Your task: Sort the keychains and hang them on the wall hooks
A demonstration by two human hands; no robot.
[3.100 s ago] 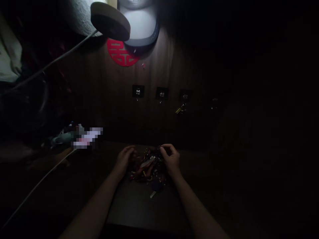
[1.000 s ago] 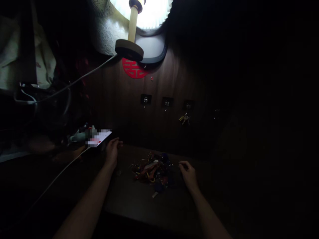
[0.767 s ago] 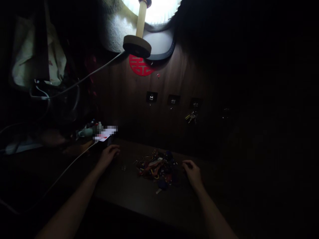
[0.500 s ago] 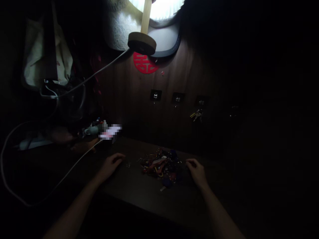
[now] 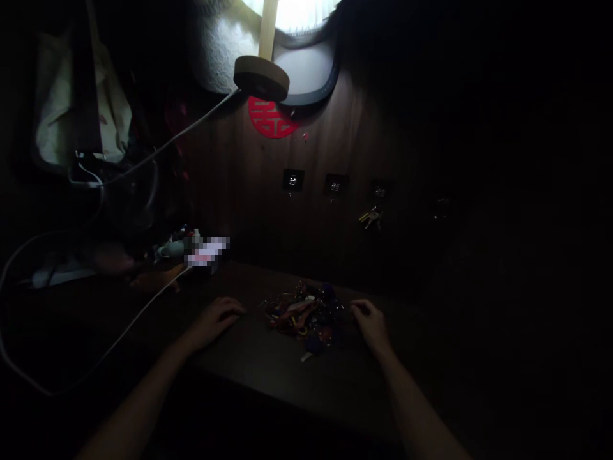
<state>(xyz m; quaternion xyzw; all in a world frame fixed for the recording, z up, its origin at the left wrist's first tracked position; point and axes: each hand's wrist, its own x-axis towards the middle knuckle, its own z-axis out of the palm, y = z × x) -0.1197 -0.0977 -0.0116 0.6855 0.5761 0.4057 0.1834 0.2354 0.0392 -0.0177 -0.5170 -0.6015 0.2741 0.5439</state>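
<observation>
A heap of keys and key rings (image 5: 299,313), with red, blue and yellow bits among them, lies on the dark tabletop between my hands. My left hand (image 5: 221,317) rests left of the heap, palm down with fingers stretched toward it; the small shiny thing seen there before is now hidden by the fingertips. At the heap's right edge is my right hand (image 5: 370,319), loosely curled, a dark gap between thumb and forefinger. Nothing shows in it. A blue tag with a key (image 5: 306,356) lies at the heap's front. The dim light hides fine detail.
A lit phone (image 5: 207,251) with a white cable (image 5: 143,313) stands at the left beside small items. Above hangs a lamp with a round wooden base (image 5: 262,78). Keys (image 5: 372,218) hang from a hook on the wooden wall. A pale bag (image 5: 112,121) hangs at the left.
My left hand has moved slightly right and its fingers have flattened over the small shiny thing. My right hand stays by the heap. The view has shifted a little.
</observation>
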